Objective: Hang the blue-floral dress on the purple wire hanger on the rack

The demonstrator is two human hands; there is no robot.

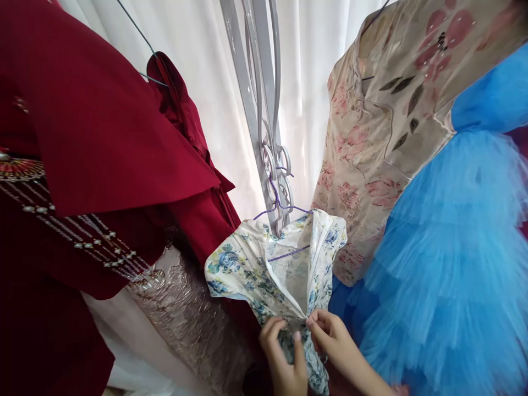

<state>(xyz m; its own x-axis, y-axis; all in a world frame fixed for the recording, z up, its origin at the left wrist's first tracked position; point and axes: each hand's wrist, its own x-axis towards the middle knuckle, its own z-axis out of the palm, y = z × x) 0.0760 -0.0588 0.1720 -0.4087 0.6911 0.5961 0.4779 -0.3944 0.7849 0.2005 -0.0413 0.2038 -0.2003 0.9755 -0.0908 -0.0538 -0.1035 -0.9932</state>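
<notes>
A white dress with blue flowers [235, 264] hangs on a purple wire hanger [289, 207], its deep V-shaped opening facing me. At the bottom of that V, my right hand [330, 333] pinches the edge of the fabric between thumb and fingers. I cannot make out whether a zipper pull or another fastener sits in the pinch. Just to the left, my left hand [284, 355] is over the front of the dress, its fingers curled and its thumb apart from them, with cloth showing in the gap.
A grey metal rack with rings [270, 157] stands behind the hanger, against white curtains [198, 49]. Dark red garments [124, 143] with beaded strings hang at left, beside a shiny textured pink-beige cloth [193, 308]. A beige floral garment [358, 143] and a blue ruffled tulle dress [449, 264] hang at right.
</notes>
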